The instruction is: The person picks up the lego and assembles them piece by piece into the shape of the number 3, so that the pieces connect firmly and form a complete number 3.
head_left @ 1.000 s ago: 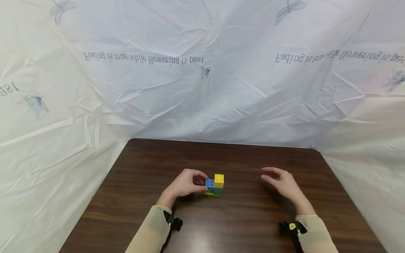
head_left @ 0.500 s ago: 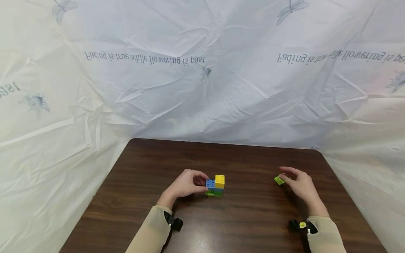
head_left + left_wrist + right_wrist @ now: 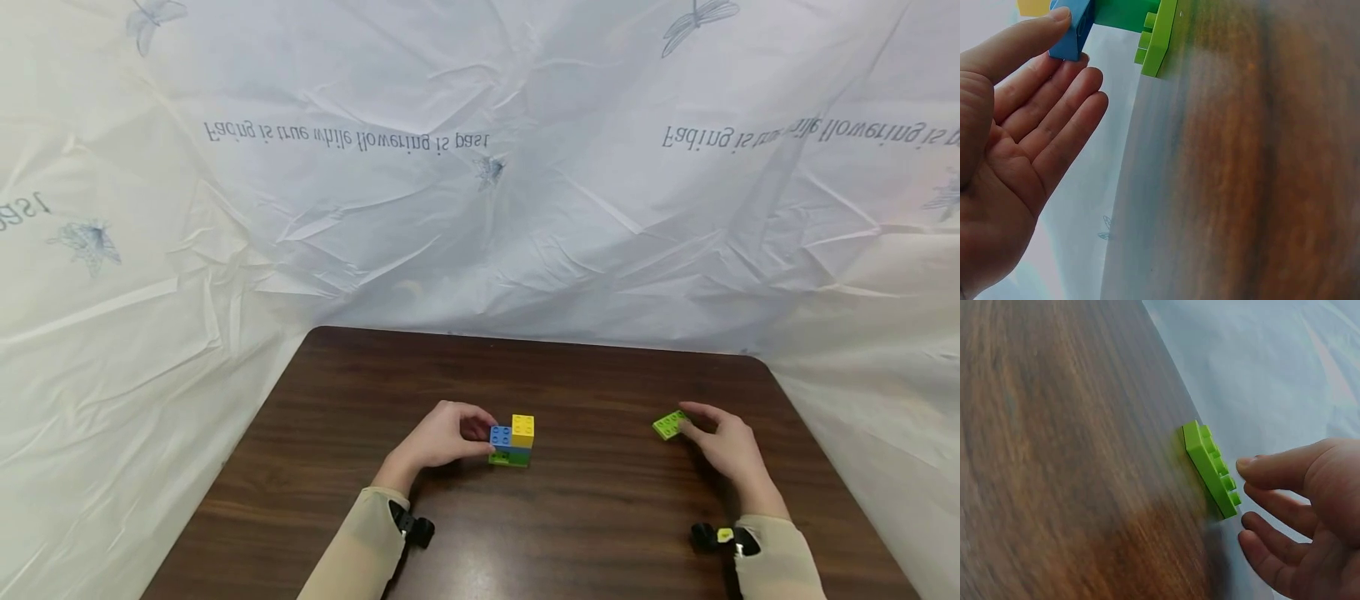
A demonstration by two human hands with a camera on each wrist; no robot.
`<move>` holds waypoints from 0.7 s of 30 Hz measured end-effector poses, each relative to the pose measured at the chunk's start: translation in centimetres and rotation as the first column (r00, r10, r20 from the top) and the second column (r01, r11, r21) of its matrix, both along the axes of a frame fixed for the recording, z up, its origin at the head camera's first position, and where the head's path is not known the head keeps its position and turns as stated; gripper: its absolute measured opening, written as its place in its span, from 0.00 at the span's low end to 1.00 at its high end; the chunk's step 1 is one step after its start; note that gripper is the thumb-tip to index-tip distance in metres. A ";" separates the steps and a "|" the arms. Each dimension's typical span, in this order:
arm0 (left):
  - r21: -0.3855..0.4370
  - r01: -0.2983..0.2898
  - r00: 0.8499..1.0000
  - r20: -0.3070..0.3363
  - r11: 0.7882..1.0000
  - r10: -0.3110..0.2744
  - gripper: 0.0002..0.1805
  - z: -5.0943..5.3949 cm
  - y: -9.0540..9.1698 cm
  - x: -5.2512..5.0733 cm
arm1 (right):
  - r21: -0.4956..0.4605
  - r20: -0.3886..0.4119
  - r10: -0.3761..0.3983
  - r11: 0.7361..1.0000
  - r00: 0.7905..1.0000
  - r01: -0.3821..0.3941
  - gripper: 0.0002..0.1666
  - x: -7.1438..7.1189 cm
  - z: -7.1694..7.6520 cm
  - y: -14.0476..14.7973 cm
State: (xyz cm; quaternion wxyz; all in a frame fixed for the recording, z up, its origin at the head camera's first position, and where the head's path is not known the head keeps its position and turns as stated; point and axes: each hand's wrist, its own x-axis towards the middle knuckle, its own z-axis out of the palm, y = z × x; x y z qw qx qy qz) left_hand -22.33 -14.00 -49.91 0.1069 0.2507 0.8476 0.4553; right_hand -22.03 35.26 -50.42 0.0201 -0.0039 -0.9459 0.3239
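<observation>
A small stack of toy building bricks stands on the table in the head view. It has a yellow brick on the right of a blue brick, with a dark green brick and a light green piece beneath. My left hand pinches the blue brick's left end between thumb and fingers, the other fingers extended. To the right, a loose light green brick lies on the table, studs up. My right hand is right beside it, fingers loosely bent; the right wrist view shows a gap between fingertips and brick.
The dark wood-grain table has rounded far corners. White printed plastic sheeting hangs behind it and along both sides. Each wrist wears a black strap with a small camera.
My right hand has moved to the right, and the loose light green brick, unseen one second ago, now shows beside its fingers. My left hand stays at the stack.
</observation>
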 end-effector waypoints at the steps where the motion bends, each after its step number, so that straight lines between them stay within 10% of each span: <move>1: -0.001 -0.001 1.000 0.000 1.000 0.001 0.17 0.0 0.0 0.0 | 0.000 0.002 0.004 1.000 1.000 -0.004 0.27 0.0 -0.1 0.0; 21: -0.002 0.006 1.000 -0.008 1.000 -0.006 0.16 0.0 0.0 -0.2 | 0.019 0.131 0.027 0.999 0.991 -0.030 0.37 -0.4 -0.5 0.2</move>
